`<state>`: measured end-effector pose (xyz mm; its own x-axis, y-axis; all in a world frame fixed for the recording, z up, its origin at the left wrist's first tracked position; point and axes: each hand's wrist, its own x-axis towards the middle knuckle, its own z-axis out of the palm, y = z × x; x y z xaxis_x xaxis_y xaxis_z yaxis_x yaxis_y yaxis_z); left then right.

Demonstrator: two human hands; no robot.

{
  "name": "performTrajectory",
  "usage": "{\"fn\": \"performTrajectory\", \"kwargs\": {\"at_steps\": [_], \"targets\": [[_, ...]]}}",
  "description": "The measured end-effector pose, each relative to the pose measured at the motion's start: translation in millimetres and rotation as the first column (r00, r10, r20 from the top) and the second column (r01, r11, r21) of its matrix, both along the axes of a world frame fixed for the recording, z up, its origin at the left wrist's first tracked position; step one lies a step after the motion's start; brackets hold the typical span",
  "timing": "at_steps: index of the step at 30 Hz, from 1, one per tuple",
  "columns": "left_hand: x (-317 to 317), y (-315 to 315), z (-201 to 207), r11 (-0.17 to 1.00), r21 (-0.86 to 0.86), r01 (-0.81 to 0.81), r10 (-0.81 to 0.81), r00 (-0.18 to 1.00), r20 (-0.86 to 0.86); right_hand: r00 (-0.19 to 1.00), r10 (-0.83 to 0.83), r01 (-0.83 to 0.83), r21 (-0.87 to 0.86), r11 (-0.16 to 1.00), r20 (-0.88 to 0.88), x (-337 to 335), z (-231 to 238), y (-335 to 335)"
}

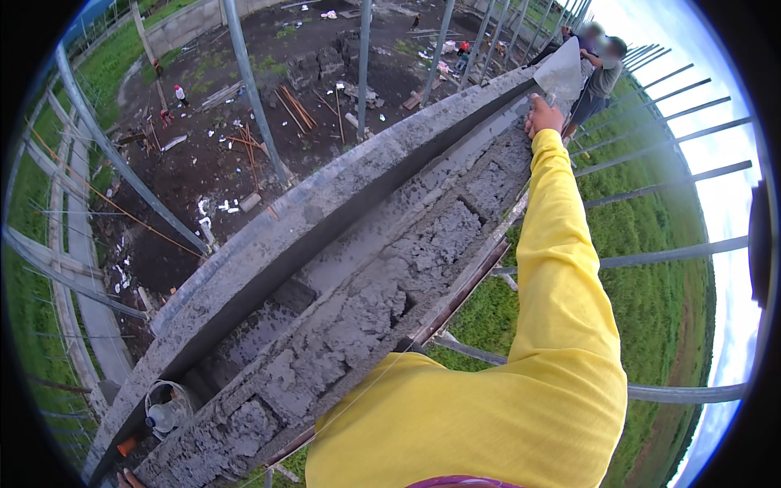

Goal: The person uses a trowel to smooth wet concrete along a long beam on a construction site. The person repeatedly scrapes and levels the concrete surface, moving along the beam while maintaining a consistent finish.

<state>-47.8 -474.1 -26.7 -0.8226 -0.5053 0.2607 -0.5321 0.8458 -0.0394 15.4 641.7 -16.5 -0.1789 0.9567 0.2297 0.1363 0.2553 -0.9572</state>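
Observation:
At the upper right my right hand (pixel 543 115) is closed round the handle of a trowel (pixel 560 75). Its broad grey blade points up and away, beside the far end of a block wall. Wet grey mortar (pixel 358 297) lies rough along the top of the wall, with dark gaps between lumps. Only a few fingers of my left hand (pixel 128 478) show at the lower left edge; they rest stretched out by the wall's near end, and the palm is out of frame. Close to them stand a clear bucket (pixel 191 398) with a plastic bottle (pixel 161 418) in it and an orange object (pixel 127 446).
A concrete beam (pixel 342 175) runs parallel beyond a deep trough. Metal poles (pixel 252 89) rise on the left; others (pixel 671 252) jut out on the right above grass. Two people (pixel 602 73) are at the wall's far end. Debris-strewn ground lies far below.

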Motion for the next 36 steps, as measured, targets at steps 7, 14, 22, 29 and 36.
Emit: {"fn": "performTrajectory", "kwargs": {"at_steps": [7, 14, 22, 29, 36], "targets": [[2, -4, -4, 0.999, -0.050, 0.011, -0.012, 1.000, -0.020, 0.999, 0.029, -0.030, -0.023, 0.999, -0.028, 2, 1, -3], [1, -18, -10, 0.993, -0.098, 0.058, -0.060, 0.998, -0.010, 0.998, 0.016, -0.018, -0.024, 1.000, -0.055, 0, 2, -7], [1, -8, -3, 0.999, -0.048, 0.012, -0.012, 1.000, 0.004, 0.998, 0.026, -0.026, 0.001, 1.000, -0.051, 0, 2, -7], [0, -2, -4, 0.998, -0.039, -0.058, 0.059, 0.998, 0.008, 0.998, 0.000, 0.001, 0.009, 1.000, -0.064, -1, 1, -8], [0, -8, -6, 0.994, -0.105, -0.035, 0.039, 0.998, 0.042, 0.997, -0.001, 0.001, 0.000, 1.000, -0.072, -2, 1, -9]]}}
